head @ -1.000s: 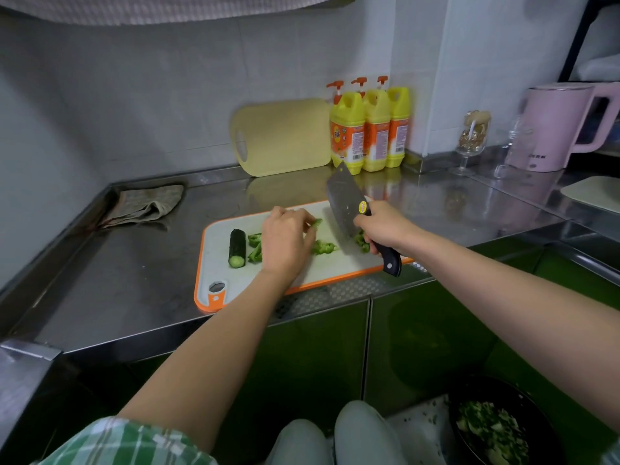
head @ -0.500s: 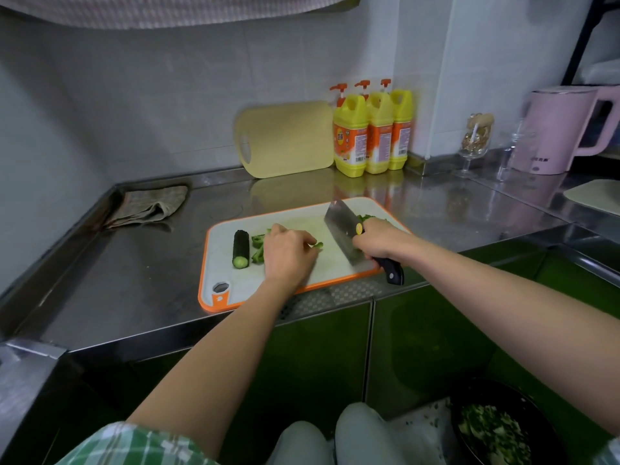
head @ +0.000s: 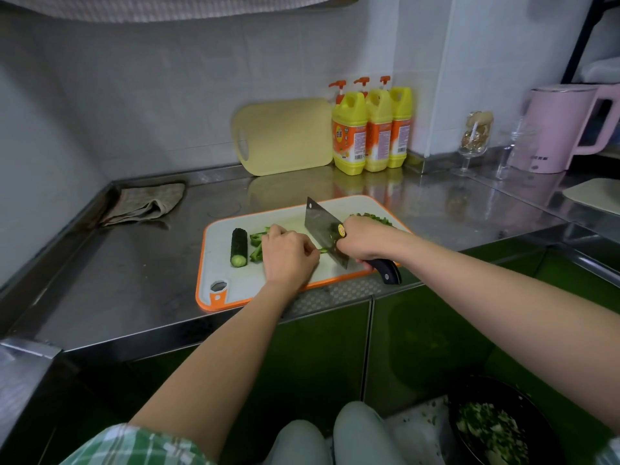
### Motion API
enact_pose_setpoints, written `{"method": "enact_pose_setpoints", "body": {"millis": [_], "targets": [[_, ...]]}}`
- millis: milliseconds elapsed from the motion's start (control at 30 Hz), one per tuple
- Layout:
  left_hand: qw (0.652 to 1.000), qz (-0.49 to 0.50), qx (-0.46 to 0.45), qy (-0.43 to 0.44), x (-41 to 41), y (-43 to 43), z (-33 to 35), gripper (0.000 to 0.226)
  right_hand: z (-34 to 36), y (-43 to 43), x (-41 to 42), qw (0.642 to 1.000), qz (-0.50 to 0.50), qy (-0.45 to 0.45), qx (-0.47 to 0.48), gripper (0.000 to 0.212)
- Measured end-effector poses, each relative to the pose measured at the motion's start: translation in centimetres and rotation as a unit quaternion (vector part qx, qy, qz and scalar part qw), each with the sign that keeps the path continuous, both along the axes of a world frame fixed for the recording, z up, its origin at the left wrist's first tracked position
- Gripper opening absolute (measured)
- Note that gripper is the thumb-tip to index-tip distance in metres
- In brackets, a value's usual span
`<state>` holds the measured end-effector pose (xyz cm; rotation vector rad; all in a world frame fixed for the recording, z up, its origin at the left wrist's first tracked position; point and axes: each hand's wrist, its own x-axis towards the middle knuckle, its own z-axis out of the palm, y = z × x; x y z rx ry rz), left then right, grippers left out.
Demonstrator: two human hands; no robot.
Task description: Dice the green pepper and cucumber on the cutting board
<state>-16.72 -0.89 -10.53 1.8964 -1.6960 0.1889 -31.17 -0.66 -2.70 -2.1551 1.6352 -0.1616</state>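
The right grip is clenched round the black handle of the cleaver, whose edge sits down on the cutting board near its centre. At the blade's 9 o'clock the left grip, fingers curled, grasps the green pepper strips; a sliver of green shows between its fingertips and the steel.

Further out, a heap of diced pepper lies at the board's 2 o'clock. The cucumber lies at 9 o'clock, a stub with one cut end and not diced. By my reading the pepper is partly done and the cucumber is all to come.

The left palm hides how many strips are left, and the right wrist covers part of the heap. At the frame's 5 o'clock, below the bench, a dark bowl of chopped greens is cut off by the frame edge; I cannot tell what they are.
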Motion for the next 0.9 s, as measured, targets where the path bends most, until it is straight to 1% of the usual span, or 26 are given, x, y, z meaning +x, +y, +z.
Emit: {"method": "enact_pose_setpoints", "body": {"millis": [67, 133, 233, 333, 500, 633, 700, 800, 900], "targets": [[1.000, -0.003, -0.001, 0.003, 0.0, 0.0, 0.0, 0.017, -0.5, -0.1, 0.9, 0.999, -0.007, 0.027, -0.021, 0.014], [1.000, -0.002, -0.003, 0.009, 0.0, 0.1, 0.1, 0.017, -1.0, -0.5, 1.6, 0.999, -0.019, 0.030, -0.039, 0.010], [1.000, 0.008, 0.000, 0.014, -0.1, 0.3, 0.3, 0.016, -1.2, -0.9, 1.3, 0.999, -0.026, -0.020, -0.042, 0.009], [1.000, 0.021, 0.002, 0.023, -0.1, 0.4, 0.3, 0.015, -0.5, -0.8, 0.3, 0.998, -0.018, -0.051, -0.040, 0.017], [0.999, 0.016, 0.011, 0.036, -0.1, 0.3, 0.3, 0.016, 0.1, 0.1, 0.5, 1.000, 0.010, -0.002, -0.006, 0.019], [0.999, 0.011, 0.010, 0.037, -0.1, 0.4, 0.4, 0.016, -0.7, -0.3, 1.7, 1.000, -0.003, 0.018, -0.021, 0.014], [0.999, 0.008, 0.008, 0.036, 0.1, 0.5, 0.3, 0.017, -1.2, -0.5, 1.9, 0.999, -0.016, -0.003, -0.029, 0.010], [0.999, 0.000, 0.011, 0.037, 0.2, 0.6, 0.3, 0.018, -1.6, -0.8, 1.4, 0.996, -0.035, -0.069, -0.041, 0.006], [0.999, 0.005, 0.016, 0.041, 0.3, 0.6, 0.3, 0.018, -0.8, -0.5, 0.9, 0.996, -0.026, -0.085, -0.030, 0.009]]}}
